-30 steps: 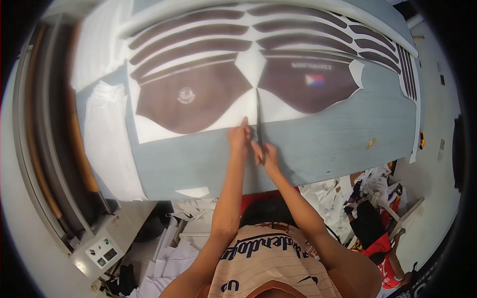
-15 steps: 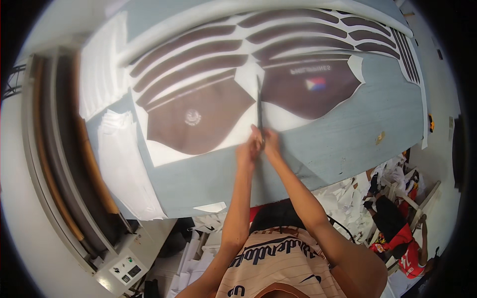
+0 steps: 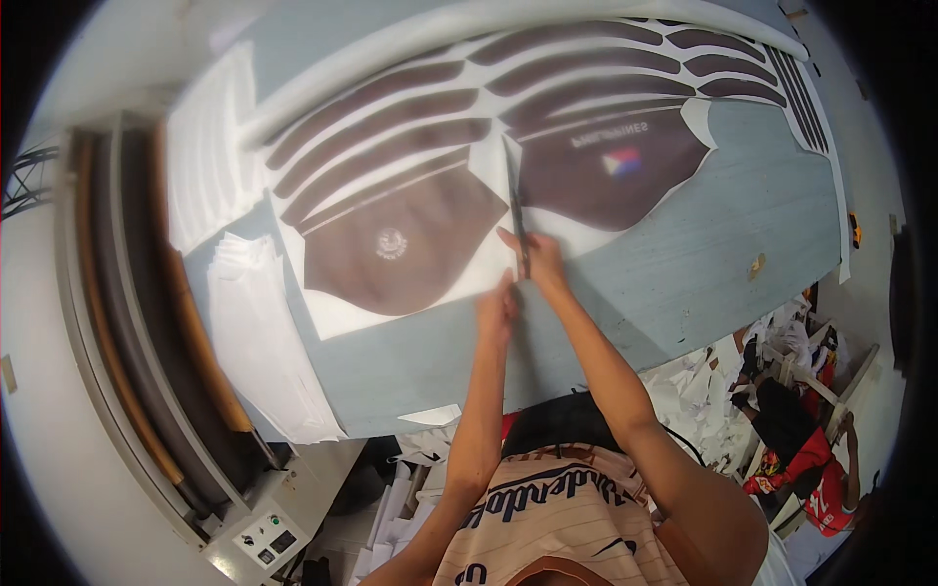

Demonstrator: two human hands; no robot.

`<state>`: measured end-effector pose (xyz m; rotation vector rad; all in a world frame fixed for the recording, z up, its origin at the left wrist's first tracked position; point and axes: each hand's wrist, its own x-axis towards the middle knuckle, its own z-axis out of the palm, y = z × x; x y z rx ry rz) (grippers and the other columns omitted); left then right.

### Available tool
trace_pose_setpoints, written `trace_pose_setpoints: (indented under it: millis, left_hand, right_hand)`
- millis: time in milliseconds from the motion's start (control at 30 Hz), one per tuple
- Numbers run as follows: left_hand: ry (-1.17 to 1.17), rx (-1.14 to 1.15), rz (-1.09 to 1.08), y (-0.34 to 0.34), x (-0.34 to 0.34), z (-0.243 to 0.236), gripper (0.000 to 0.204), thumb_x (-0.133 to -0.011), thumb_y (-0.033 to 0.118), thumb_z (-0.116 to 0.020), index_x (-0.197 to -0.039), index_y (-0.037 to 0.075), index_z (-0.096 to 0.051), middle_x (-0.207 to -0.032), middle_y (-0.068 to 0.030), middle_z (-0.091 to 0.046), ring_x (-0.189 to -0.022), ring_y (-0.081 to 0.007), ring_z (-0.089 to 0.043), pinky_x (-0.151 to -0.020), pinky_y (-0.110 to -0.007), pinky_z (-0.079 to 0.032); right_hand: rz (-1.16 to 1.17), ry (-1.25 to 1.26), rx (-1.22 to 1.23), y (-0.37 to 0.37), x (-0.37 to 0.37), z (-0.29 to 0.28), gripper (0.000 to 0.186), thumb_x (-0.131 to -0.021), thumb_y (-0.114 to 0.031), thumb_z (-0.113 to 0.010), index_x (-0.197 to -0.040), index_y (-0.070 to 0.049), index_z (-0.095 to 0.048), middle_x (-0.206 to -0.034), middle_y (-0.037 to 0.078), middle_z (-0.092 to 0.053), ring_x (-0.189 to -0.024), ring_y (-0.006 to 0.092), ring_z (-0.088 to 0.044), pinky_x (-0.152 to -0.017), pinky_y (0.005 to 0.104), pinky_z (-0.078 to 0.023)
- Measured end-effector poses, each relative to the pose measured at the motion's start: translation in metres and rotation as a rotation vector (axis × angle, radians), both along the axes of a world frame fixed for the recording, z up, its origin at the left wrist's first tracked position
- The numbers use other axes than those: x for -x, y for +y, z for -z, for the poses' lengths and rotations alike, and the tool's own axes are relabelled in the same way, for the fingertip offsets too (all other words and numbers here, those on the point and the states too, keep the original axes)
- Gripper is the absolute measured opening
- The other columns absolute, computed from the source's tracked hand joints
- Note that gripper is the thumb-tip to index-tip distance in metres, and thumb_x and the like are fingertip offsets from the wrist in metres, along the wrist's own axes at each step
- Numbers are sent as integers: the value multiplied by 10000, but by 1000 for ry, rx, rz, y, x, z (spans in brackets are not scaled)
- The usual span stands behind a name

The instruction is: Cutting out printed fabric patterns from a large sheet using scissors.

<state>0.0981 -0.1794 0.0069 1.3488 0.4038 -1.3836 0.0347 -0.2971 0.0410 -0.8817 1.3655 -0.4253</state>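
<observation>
A wide white printed sheet point(image 3: 332, 317) with dark brown garment-shaped panels lies across the grey-blue table point(image 3: 684, 283). My right hand point(image 3: 539, 262) grips long dark scissors point(image 3: 515, 205). Their blades point away from me, along the white gap between the two big brown panels point(image 3: 391, 244) point(image 3: 606, 171). My left hand point(image 3: 496, 305) sits just below and left of the right hand. It pinches the sheet's near edge beside the cut line. Both forearms reach up from the lower edge.
A stack of white sheets point(image 3: 256, 342) lies at the table's left end, and a white roll point(image 3: 469, 24) runs along its far side. A machine with a control panel point(image 3: 266, 539) stands lower left. Paper scraps and red garments point(image 3: 811, 459) are piled lower right.
Both hands have moved further away from me along the gap between the brown panels, with the scissors going deeper into the sheet. The view has tilted, so the table appears rotated.
</observation>
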Motion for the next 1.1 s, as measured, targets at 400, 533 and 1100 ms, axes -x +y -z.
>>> trace_pose_setpoints:
  millis: [400,533,1100]
  left_hand:
    - [7,-11,-26,1,7,-1,314,-924,272,-747,-723,159,-535,-573,56,-417,-473,-85,-374,-455,-262,-288]
    - [-4,22,-80,-2,14,7,322,-923,268,-748,-714,150,-533,-572,43,-425,-480,-94,-393,-464,-270,-314]
    - [-270,-141,-115,-16,42,-11,485,-896,462,-699,-592,125,-528,-512,-6,-473,-485,-124,-468,-487,-296,-374]
  right_hand:
    - [-155,72,23,9,44,-24,508,-846,-399,-807,-559,-102,-512,-497,-17,-504,-409,93,-456,-407,259,-344]
    - [-336,134,342,37,105,-56,423,-897,-352,-763,-671,-39,-591,-552,39,-562,-473,147,-495,-471,292,-391]
    - [-81,918,561,-146,397,-9,718,-867,-498,-745,-1276,54,-539,-1188,271,-643,-1102,392,-625,-956,454,-469]
